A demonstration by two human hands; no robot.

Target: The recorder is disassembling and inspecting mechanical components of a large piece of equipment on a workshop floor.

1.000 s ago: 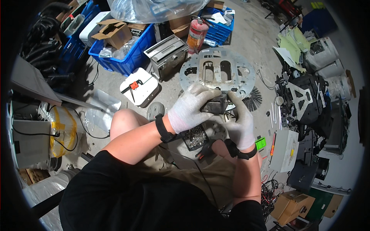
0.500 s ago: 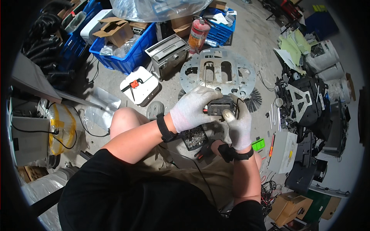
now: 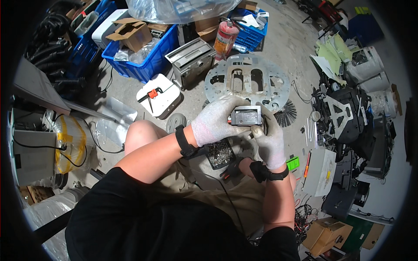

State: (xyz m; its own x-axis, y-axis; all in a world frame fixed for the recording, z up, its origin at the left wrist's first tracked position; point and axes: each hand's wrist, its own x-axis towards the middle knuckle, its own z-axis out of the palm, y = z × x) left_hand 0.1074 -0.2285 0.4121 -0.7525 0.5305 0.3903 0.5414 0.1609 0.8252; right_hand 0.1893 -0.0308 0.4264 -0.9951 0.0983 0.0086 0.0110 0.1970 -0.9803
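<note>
Both my hands wear pale knit gloves and hold a small dark rectangular box-shaped part [image 3: 246,116] between them. Its silvery-grey face, framed by a dark rim, is turned up; I cannot make out what kind of part it is. My left hand [image 3: 217,121] grips its left side, the thumb along the near edge. My right hand [image 3: 271,141] closes on its right side and lower corner, with a thin dark cable or strip by the fingers. Just beyond lies a round grey metal plate [image 3: 272,74] with cutouts. Below the hands sits a black tray [image 3: 220,164] of screws.
Behind the plate stand a red fire extinguisher [image 3: 225,39], a grey metal box [image 3: 193,65] and a blue crate [image 3: 143,69]. A white panel [image 3: 161,98] with an orange clamp lies left. A screwdriver [image 3: 307,163], a green block [image 3: 293,164] and dark parts [image 3: 348,117] fill the right.
The part has been turned in my hands, so its lighter grey face now shows where a dark side did. Both hands stay nearly in place.
</note>
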